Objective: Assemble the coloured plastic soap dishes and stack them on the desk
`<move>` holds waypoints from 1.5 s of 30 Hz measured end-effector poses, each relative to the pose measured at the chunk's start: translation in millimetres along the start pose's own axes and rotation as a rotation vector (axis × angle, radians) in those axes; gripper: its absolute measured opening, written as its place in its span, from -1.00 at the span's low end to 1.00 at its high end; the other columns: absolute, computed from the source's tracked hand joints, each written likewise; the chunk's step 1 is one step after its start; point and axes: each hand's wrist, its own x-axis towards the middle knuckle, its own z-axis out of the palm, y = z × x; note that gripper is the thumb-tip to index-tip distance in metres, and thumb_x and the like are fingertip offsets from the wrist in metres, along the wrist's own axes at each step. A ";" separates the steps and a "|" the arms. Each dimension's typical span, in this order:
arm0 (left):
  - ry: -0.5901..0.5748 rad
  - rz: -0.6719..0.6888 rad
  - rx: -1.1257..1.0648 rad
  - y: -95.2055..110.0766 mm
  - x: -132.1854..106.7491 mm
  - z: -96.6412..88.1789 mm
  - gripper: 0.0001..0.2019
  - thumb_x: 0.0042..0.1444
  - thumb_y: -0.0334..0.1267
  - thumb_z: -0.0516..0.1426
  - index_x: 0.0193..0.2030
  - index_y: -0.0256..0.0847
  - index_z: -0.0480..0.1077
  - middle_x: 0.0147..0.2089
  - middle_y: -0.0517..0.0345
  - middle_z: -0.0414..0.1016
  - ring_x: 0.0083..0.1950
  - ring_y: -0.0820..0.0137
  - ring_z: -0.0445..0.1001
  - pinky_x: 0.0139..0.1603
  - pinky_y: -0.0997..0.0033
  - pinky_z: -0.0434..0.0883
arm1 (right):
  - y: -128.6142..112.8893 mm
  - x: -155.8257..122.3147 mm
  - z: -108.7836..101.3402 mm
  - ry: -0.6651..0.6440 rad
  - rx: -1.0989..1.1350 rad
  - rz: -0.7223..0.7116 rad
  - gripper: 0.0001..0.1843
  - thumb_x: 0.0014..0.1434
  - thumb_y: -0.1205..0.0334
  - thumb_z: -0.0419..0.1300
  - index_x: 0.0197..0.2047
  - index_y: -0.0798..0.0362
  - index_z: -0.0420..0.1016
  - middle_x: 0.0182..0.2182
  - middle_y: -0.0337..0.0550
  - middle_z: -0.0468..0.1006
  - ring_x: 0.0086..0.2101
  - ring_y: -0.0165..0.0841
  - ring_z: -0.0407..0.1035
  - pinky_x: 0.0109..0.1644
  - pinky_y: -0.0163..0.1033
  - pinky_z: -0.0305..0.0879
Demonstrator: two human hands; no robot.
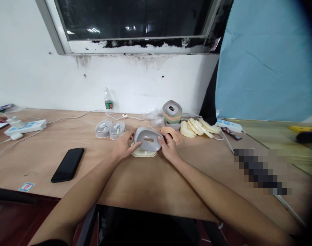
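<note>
Between my two hands is a grey slotted dish (pixel 143 145), smooth plastic with a long hole in its middle, tilted toward me. My left hand (pixel 123 145) grips its left side, the thumb lying along the near edge. On the right side, my right hand (pixel 168 147) holds it with the thumb on the rim. Just beneath lies a cream plastic piece (pixel 145 154) on the table, partly covered by the dish. An orange slotted dish (pixel 175 135) rests right behind my right hand. Two grey lidded boxes (pixel 117 131) stand to the left of my left hand.
Behind the hands are a stack of coloured dishes (pixel 172 109), clear plastic parts (pixel 158 121) and several cream pieces (pixel 188 130). A bottle (pixel 108 100) stands by the wall. A black phone (pixel 68 165) lies left; power strips (pixel 26 127) and cables sit at both sides.
</note>
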 end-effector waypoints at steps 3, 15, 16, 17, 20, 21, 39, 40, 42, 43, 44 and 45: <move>-0.024 -0.103 0.031 4.8 0.2 -2.2 -0.44 0.15 0.07 0.05 0.18 -0.25 0.25 -0.35 0.13 0.43 -0.34 0.37 0.38 -0.27 0.39 0.30 | 3.3 4.1 8.4 -0.033 0.049 0.126 -0.52 0.15 -0.12 0.08 -0.07 0.09 0.46 -0.21 -0.03 0.55 -0.24 -0.22 0.43 -0.22 -0.18 0.39; -0.442 -0.307 0.411 -13.3 0.0 2.5 -0.57 0.21 -0.03 -0.11 -0.44 -0.19 0.45 -0.39 0.05 0.52 -0.39 0.34 0.41 -0.46 0.41 0.09 | 16.7 10.6 17.2 -0.188 -0.018 0.199 -0.66 0.06 0.05 0.21 -0.13 0.05 0.46 -0.15 -0.08 0.53 -0.18 -0.28 0.41 -0.13 -0.18 0.35; -0.474 -0.305 0.404 -14.3 0.2 2.9 -0.57 0.21 -0.04 -0.11 -0.44 -0.19 0.45 -0.38 0.05 0.53 -0.39 0.34 0.42 -0.46 0.41 0.10 | 16.4 10.4 17.0 -0.199 -0.049 0.173 -0.67 0.07 0.07 0.20 -0.12 0.04 0.46 -0.15 -0.09 0.53 -0.17 -0.27 0.41 -0.11 -0.15 0.34; -0.497 -0.305 0.398 -15.0 0.5 3.3 -0.57 0.21 -0.04 -0.11 -0.44 -0.20 0.45 -0.37 0.04 0.53 -0.38 0.34 0.42 -0.46 0.41 0.10 | 16.4 10.1 16.8 -0.202 -0.079 0.147 -0.67 0.07 0.08 0.19 -0.11 0.04 0.46 -0.15 -0.10 0.53 -0.16 -0.27 0.41 -0.09 -0.14 0.33; -0.510 -0.330 0.380 -16.2 1.8 4.8 -0.52 0.22 0.00 -0.15 -0.45 -0.20 0.45 -0.36 0.01 0.53 -0.37 0.32 0.44 -0.45 0.41 0.12 | 18.3 10.1 16.2 -0.184 -0.137 0.075 -0.68 0.10 0.11 0.15 -0.08 0.03 0.45 -0.13 -0.10 0.52 -0.13 -0.25 0.39 -0.04 -0.10 0.30; -0.507 -0.346 0.371 -16.3 2.3 5.5 -0.50 0.23 0.01 -0.17 -0.46 -0.20 0.45 -0.36 0.01 0.53 -0.36 0.32 0.44 -0.44 0.40 0.13 | 19.1 10.7 16.2 -0.189 -0.142 0.053 -0.68 0.12 0.12 0.14 -0.06 0.02 0.45 -0.10 -0.11 0.52 -0.11 -0.25 0.39 -0.01 -0.09 0.29; -0.592 -0.525 -0.020 -35.3 9.0 13.7 -0.51 0.20 0.04 -0.15 -0.58 -0.20 0.33 -0.68 0.18 0.36 -0.61 0.43 0.34 -0.51 0.46 0.23 | 13.5 22.1 13.3 -0.354 -0.044 0.157 -0.67 0.13 0.21 0.11 -0.05 -0.09 0.54 -0.05 -0.20 0.54 -0.06 -0.19 0.42 0.05 0.02 0.29; -0.596 -0.530 -0.033 -36.4 8.6 14.4 -0.52 0.20 0.03 -0.15 -0.57 -0.20 0.34 -0.68 0.19 0.36 -0.61 0.43 0.35 -0.51 0.46 0.24 | 12.7 22.3 13.0 -0.346 -0.037 0.169 -0.68 0.12 0.22 0.11 -0.07 -0.09 0.56 -0.10 -0.21 0.56 -0.11 -0.19 0.44 0.02 0.01 0.32; -0.594 -0.535 -0.033 -37.9 7.8 15.8 -0.52 0.21 0.02 -0.15 -0.57 -0.20 0.34 -0.67 0.18 0.37 -0.60 0.42 0.35 -0.50 0.46 0.25 | 11.7 23.6 12.3 -0.361 -0.048 0.193 -0.69 0.11 0.24 0.11 -0.09 -0.08 0.57 -0.18 -0.22 0.60 -0.18 -0.21 0.47 -0.03 -0.03 0.35; -0.589 -0.539 -0.021 -38.0 7.3 16.4 -0.50 0.21 0.03 -0.16 -0.57 -0.20 0.34 -0.67 0.18 0.37 -0.59 0.42 0.36 -0.49 0.45 0.24 | 11.8 24.7 11.9 -0.372 -0.061 0.201 -0.69 0.11 0.25 0.11 -0.11 -0.08 0.58 -0.21 -0.22 0.60 -0.21 -0.22 0.47 -0.05 -0.04 0.36; -0.580 -0.541 -0.001 -37.8 6.9 16.9 -0.49 0.21 0.04 -0.17 -0.57 -0.20 0.34 -0.66 0.17 0.38 -0.58 0.41 0.36 -0.48 0.45 0.24 | 12.4 25.7 11.7 -0.385 -0.076 0.198 -0.70 0.11 0.27 0.11 -0.12 -0.09 0.59 -0.22 -0.22 0.61 -0.21 -0.23 0.47 -0.05 -0.05 0.36; -0.564 -0.537 0.026 -37.1 6.6 17.3 -0.48 0.21 0.06 -0.18 -0.56 -0.20 0.34 -0.65 0.17 0.38 -0.57 0.41 0.36 -0.48 0.45 0.23 | 13.6 26.7 11.6 -0.396 -0.094 0.182 -0.70 0.10 0.28 0.11 -0.15 -0.09 0.59 -0.21 -0.23 0.60 -0.19 -0.23 0.47 -0.03 -0.06 0.34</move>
